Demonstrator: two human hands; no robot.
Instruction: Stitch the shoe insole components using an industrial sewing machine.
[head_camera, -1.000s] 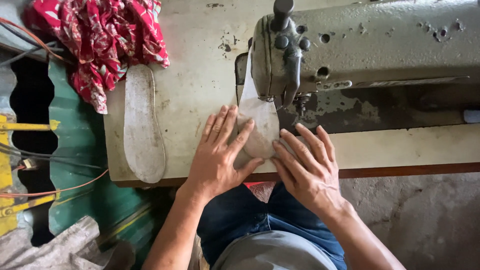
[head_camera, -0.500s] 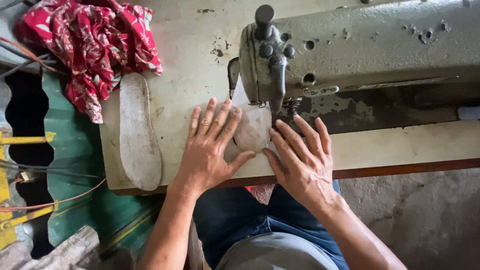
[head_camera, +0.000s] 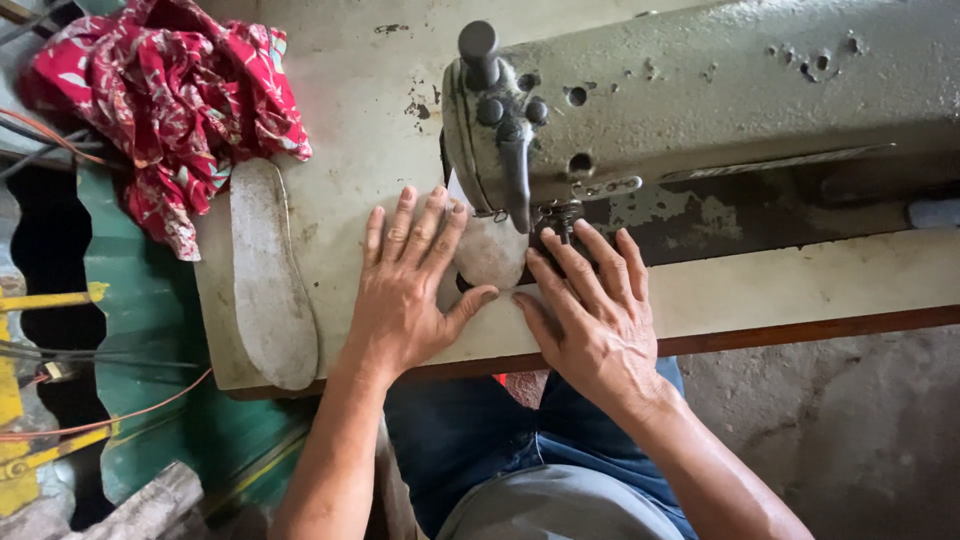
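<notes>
Two bare hands lie flat on a pale, worn sewing table (head_camera: 380, 90), either side of a small piece of grey material (head_camera: 490, 252) that sits under the head of an old grey-green sewing machine (head_camera: 700, 90). The left hand (head_camera: 405, 290) rests just left of the machine's head, fingers spread and stretched out straight, fingertips on the table and on the left edge of the grey piece, thumb angled in below it. Nothing is gripped; the palm presses down. The right hand (head_camera: 590, 310) lies just below the machine's head, fingers also straight and slightly fanned, their tips reaching up to the needle area (head_camera: 555, 215) and touching the right edge of the grey piece. Its thumb points toward the left thumb, the two nearly meeting beneath the piece. Much of the grey piece is hidden by the machine's head and the fingers, so its full shape cannot be told.

Well to the left of the machine, a flat grey shoe insole (head_camera: 265, 280) lies lengthwise near the table's left edge. Beyond the insole, at the far left corner, sits a crumpled red patterned cloth (head_camera: 165, 95). Below the table's front edge, under the machine, the person's blue jeans (head_camera: 470, 430) show. Further left of the table stands green corrugated sheeting (head_camera: 140, 330).
</notes>
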